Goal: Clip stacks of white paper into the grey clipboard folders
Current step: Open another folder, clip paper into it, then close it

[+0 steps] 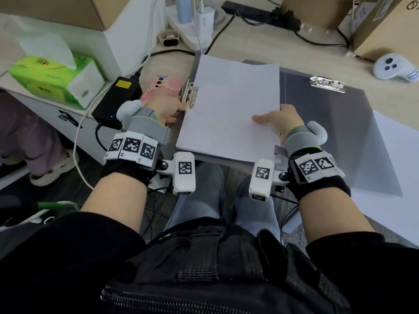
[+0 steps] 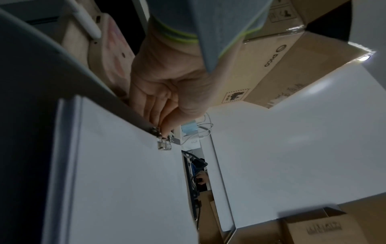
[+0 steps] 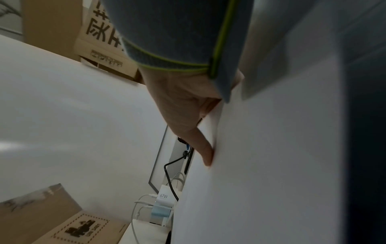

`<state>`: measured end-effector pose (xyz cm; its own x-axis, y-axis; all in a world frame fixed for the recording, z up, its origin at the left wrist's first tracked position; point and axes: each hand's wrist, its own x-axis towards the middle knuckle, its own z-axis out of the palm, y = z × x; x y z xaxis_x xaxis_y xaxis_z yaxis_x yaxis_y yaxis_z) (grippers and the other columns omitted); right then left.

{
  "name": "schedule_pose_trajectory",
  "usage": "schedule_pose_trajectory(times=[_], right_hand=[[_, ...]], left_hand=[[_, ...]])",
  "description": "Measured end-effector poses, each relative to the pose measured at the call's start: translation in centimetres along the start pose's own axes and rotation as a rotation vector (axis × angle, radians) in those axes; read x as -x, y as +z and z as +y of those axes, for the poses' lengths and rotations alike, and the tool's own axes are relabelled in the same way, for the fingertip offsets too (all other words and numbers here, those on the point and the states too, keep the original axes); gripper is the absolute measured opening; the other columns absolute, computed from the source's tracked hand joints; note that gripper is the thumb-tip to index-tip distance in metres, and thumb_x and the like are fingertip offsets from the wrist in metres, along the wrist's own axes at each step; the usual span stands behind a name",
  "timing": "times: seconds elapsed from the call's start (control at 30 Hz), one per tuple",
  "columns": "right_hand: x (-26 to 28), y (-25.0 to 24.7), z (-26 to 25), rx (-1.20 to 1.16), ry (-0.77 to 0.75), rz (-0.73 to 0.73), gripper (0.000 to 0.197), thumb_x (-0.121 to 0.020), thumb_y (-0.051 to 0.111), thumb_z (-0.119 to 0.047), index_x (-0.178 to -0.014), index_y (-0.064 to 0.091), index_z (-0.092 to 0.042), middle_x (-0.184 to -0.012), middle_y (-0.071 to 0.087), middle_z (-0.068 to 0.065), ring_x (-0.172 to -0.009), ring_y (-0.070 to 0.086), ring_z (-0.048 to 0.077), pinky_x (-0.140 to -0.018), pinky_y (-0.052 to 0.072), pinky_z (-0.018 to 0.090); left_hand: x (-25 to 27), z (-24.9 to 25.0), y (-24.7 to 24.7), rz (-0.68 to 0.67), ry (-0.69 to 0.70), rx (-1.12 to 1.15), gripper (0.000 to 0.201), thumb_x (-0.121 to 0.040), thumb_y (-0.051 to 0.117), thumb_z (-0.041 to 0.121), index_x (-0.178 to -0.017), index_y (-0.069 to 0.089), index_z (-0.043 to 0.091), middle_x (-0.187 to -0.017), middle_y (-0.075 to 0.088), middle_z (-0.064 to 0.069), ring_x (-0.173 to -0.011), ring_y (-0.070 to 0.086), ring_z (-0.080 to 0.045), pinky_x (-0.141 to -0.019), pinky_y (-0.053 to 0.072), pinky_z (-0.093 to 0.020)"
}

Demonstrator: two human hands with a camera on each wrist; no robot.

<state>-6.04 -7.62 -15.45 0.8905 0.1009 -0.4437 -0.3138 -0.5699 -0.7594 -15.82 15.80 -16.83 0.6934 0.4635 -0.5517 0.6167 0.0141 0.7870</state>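
A stack of white paper (image 1: pixel 231 105) lies on a grey clipboard folder (image 1: pixel 194 69) in the middle of the desk. The folder's metal clip (image 1: pixel 190 95) sits at the stack's left edge. My left hand (image 1: pixel 167 107) pinches that clip (image 2: pixel 165 140) with curled fingers (image 2: pixel 158 113). My right hand (image 1: pixel 278 121) grips the stack's right edge, thumb (image 3: pixel 204 151) pressed on the top sheet (image 3: pixel 261 165); its other fingers are hidden beneath. A second grey folder (image 1: pixel 328 123) with its own clip (image 1: pixel 327 83) lies open to the right.
More white paper (image 1: pixel 399 159) lies at the right under the second folder. A pink phone (image 1: pixel 163 87), a black power adapter (image 1: pixel 118 100) and a green tissue box (image 1: pixel 54 80) crowd the left. A power strip (image 1: pixel 195 26), cables, cardboard boxes and a white controller (image 1: pixel 394 68) stand behind.
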Motion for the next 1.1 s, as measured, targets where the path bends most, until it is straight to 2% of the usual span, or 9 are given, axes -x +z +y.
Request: schedule_pose_trajectory(times=[0.07, 0.2, 0.3, 0.43, 0.57, 0.7, 0.8, 0.9, 1.1], right_hand=[[0.2, -0.4, 0.2, 0.015, -0.053, 0.024, 0.058, -0.068, 0.08, -0.013, -0.121, 0.056, -0.004, -0.116, 0.067, 0.011, -0.104, 0.065, 0.03, -0.091, 0.054, 0.04], [0.8, -1.2, 0.8, 0.09, -0.136, 0.044, 0.066, -0.068, 0.081, -0.009, -0.128, 0.054, -0.006, -0.125, 0.062, 0.01, -0.112, 0.061, 0.028, -0.095, 0.052, 0.043], [0.9, -1.6, 1.6, 0.104, -0.186, 0.019, 0.052, -0.069, 0.08, -0.007, -0.118, 0.063, -0.005, -0.111, 0.066, 0.008, -0.1, 0.063, 0.024, -0.094, 0.052, 0.034], [1.5, -2.5, 2.6, 0.062, -0.226, -0.04, 0.041, -0.073, 0.077, -0.004, -0.113, 0.066, -0.004, -0.094, 0.063, 0.006, -0.084, 0.06, 0.018, -0.083, 0.053, 0.029], [2.4, -4.4, 3.6, 0.012, -0.248, -0.071, 0.042, -0.077, 0.073, -0.004, -0.118, 0.062, -0.005, -0.101, 0.064, 0.005, -0.093, 0.061, 0.017, -0.084, 0.055, 0.03], [3.3, -7.0, 5.0, -0.064, -0.267, -0.049, 0.041, -0.079, 0.07, -0.001, -0.119, 0.06, -0.001, -0.1, 0.064, 0.009, -0.085, 0.061, 0.02, -0.08, 0.054, 0.029], [3.8, -10.4, 7.0, -0.119, -0.252, 0.05, 0.038, -0.079, 0.069, 0.001, -0.116, 0.061, 0.001, -0.096, 0.064, 0.01, -0.069, 0.059, 0.014, -0.069, 0.052, 0.025], [4.3, -13.7, 9.3, -0.152, -0.247, 0.202, 0.034, -0.078, 0.069, 0.001, -0.111, 0.064, 0.001, -0.094, 0.065, 0.011, -0.072, 0.059, 0.015, -0.065, 0.049, 0.023], [5.8, -20.2, 15.3, -0.021, -0.018, 0.643, 0.048, -0.078, 0.066, -0.014, -0.126, 0.057, -0.01, -0.128, 0.06, 0.012, -0.117, 0.057, 0.025, -0.098, 0.044, 0.032]], left_hand=[[-0.1, 0.5, -0.4, 0.054, 0.026, 0.0, 0.025, -0.085, 0.062, 0.01, -0.109, 0.061, 0.017, -0.09, 0.06, 0.002, -0.072, 0.054, -0.011, -0.052, 0.05, -0.02], [-0.7, 0.3, -0.5, 0.266, 0.182, 0.0, 0.022, -0.064, 0.065, 0.014, -0.083, 0.064, 0.025, -0.093, 0.065, -0.001, -0.086, 0.06, -0.019, -0.083, 0.053, -0.035], [0.4, 0.4, 0.2, 0.339, 0.239, -0.004, 0.047, -0.069, 0.062, 0.004, -0.116, 0.062, 0.01, -0.116, 0.067, -0.012, -0.109, 0.063, -0.026, -0.098, 0.05, -0.036], [2.1, 1.7, 1.8, 0.402, 0.313, -0.09, 0.032, -0.081, 0.059, 0.003, -0.112, 0.065, 0.007, -0.109, 0.067, -0.011, -0.1, 0.063, -0.022, -0.066, 0.046, -0.017], [3.0, 3.2, 4.0, 0.248, 0.42, -0.086, 0.037, -0.08, 0.061, 0.001, -0.117, 0.062, 0.004, -0.122, 0.065, -0.016, -0.092, 0.056, -0.017, -0.075, 0.042, -0.02], [4.2, 4.9, 8.0, 0.103, 0.475, -0.048, 0.034, -0.081, 0.062, 0.001, -0.115, 0.064, 0.003, -0.113, 0.066, -0.011, -0.095, 0.055, -0.013, -0.082, 0.046, -0.026], [5.5, 6.1, 12.6, -0.031, 0.52, -0.075, 0.031, -0.084, 0.061, 0.004, -0.114, 0.064, 0.004, -0.106, 0.064, -0.007, -0.096, 0.056, -0.013, -0.072, 0.049, -0.022], [6.8, 7.0, 17.4, -0.152, 0.557, -0.131, 0.029, -0.087, 0.059, 0.007, -0.115, 0.063, 0.004, -0.1, 0.059, -0.005, -0.088, 0.053, -0.012, -0.061, 0.045, -0.015], [8.9, 7.2, 26.4, -0.375, 0.593, -0.246, 0.028, -0.087, 0.061, 0.012, -0.115, 0.063, 0.009, -0.098, 0.062, -0.002, -0.089, 0.055, -0.01, -0.063, 0.044, -0.016]])
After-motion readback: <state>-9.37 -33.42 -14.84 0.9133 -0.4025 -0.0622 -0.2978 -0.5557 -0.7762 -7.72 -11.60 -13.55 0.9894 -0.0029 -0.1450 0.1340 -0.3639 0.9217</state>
